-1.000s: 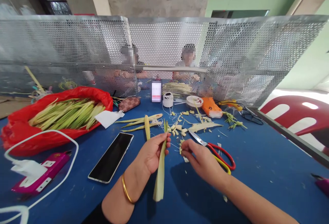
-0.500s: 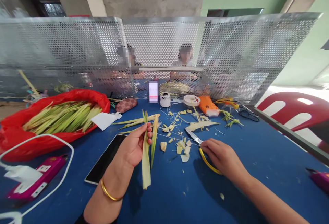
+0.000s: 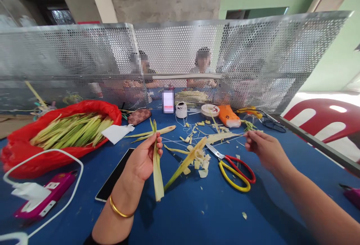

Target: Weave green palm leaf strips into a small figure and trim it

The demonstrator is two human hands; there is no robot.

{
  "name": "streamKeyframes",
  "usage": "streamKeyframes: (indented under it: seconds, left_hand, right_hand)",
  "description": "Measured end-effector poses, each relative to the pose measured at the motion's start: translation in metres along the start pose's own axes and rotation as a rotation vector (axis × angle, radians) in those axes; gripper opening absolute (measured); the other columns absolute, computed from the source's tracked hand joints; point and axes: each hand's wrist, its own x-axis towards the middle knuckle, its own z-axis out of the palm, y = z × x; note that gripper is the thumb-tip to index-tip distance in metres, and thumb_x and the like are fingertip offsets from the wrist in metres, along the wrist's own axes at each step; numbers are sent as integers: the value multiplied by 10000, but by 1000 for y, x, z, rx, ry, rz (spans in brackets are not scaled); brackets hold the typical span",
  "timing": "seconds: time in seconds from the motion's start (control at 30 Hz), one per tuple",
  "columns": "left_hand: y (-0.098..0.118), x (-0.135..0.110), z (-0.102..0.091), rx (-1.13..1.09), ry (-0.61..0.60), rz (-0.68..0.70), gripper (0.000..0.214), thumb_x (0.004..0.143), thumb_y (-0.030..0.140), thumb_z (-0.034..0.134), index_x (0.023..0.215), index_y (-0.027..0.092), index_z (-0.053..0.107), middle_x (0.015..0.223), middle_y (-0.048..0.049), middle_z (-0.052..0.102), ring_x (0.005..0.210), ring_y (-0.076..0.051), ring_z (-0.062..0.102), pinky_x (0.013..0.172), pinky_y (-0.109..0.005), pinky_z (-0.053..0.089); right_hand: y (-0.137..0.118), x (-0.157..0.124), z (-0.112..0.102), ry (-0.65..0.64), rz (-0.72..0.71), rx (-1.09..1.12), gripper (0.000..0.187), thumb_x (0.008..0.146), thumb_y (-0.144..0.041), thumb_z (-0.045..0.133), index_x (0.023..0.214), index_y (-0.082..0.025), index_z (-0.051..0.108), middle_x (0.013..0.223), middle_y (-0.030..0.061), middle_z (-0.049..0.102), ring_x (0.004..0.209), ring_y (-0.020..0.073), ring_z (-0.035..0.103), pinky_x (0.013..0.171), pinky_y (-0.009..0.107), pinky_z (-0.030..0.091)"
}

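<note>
My left hand [image 3: 146, 155] is closed around a long green-and-cream husk leaf [image 3: 158, 181], held upright over the table. Beside it, another husk leaf [image 3: 188, 160] lies slanting across small pale scraps [image 3: 204, 164]. Further right, my right hand [image 3: 263, 145] pinches at the pointed tip of a pale, wide husk leaf [image 3: 222, 137] lying on the table. Between the hands, scissors [image 3: 234, 168] with one yellow and one red handle rest on the blue surface, blades slightly apart and untouched.
A red bag [image 3: 14, 151] of husk leaves, a tablet [image 3: 112, 177] and a purple power strip [image 3: 46, 200] with a white cable lie left. A thread spool [image 3: 181, 110], phone [image 3: 168, 101], tape roll [image 3: 210, 110] and orange packet [image 3: 229, 115] stand before a perforated metal screen [image 3: 180, 38].
My right hand has let go of the scissors and moved right and up to the pale husk's tip. A husk leaf beside my left hand now slants rightward over the scraps.
</note>
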Motion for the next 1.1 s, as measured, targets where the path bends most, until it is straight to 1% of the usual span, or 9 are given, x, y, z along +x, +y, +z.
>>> streamKeyframes:
  seconds: [0.1,0.2,0.37,0.5,0.63,0.77,0.9,1.03,1.1]
  left_hand:
    - [-2,2,-1,9,12,25,160,927,114,487,850,100,626,645,24,558,464,-43,534,410,-150,469]
    - [-8,1,1,47,7,1,138,910,111,517,850,94,639,656,15,570,479,-47,543,423,-154,471]
    - [-25,-11,7,158,-207,-123,77,849,149,619,806,103,662,658,5,584,510,-57,551,452,-153,456]
    - [-33,-19,9,282,-410,-147,146,769,237,730,747,110,661,631,4,585,507,-54,536,467,-144,430]
    - [-27,-23,6,411,-514,-150,220,737,311,752,703,118,654,606,-1,587,479,-56,519,460,-153,399]
    - [-18,-19,5,645,-367,17,172,746,306,714,769,137,687,751,-47,663,543,-89,571,477,-176,395]
    - [-27,-11,3,1011,-150,243,109,768,232,623,723,163,695,1060,-101,697,552,-115,614,506,-230,421]
    - [-49,-2,-1,1495,-267,266,143,771,216,582,679,187,686,869,-46,730,561,-136,628,550,-238,400]
    - [-55,3,-4,1719,-187,318,151,761,186,569,671,206,688,764,-34,717,623,-161,638,578,-246,383]
  right_hand:
    - [-2,9,1,79,95,201,269,565,-404,734,594,-196,567,514,-52,466,452,97,464,441,239,400]
    - [-5,0,12,68,0,73,217,656,-402,696,658,-199,620,566,-21,541,525,125,520,510,265,436]
    - [-5,-50,68,-463,-366,-283,238,737,-315,685,955,-219,675,887,38,642,709,162,592,670,312,483]
    - [7,-75,124,-719,-408,-270,444,669,-197,728,1099,-261,636,1150,52,570,638,103,571,658,287,492]
    - [24,-66,154,-637,-153,-12,91,660,-210,710,632,-210,624,722,-7,626,699,156,597,676,270,467]
    - [24,-45,145,-496,3,125,274,761,-462,614,686,-204,561,593,-10,596,567,160,606,543,269,468]
    - [9,-35,123,-362,52,240,395,701,-570,671,717,-192,558,575,-27,562,522,126,583,535,248,476]
    - [2,-33,114,-297,30,284,393,640,-550,727,708,-188,590,545,-30,543,509,131,574,511,254,481]
    - [0,-28,109,-259,-8,288,362,646,-527,719,711,-191,603,533,-25,537,519,147,584,517,275,501]
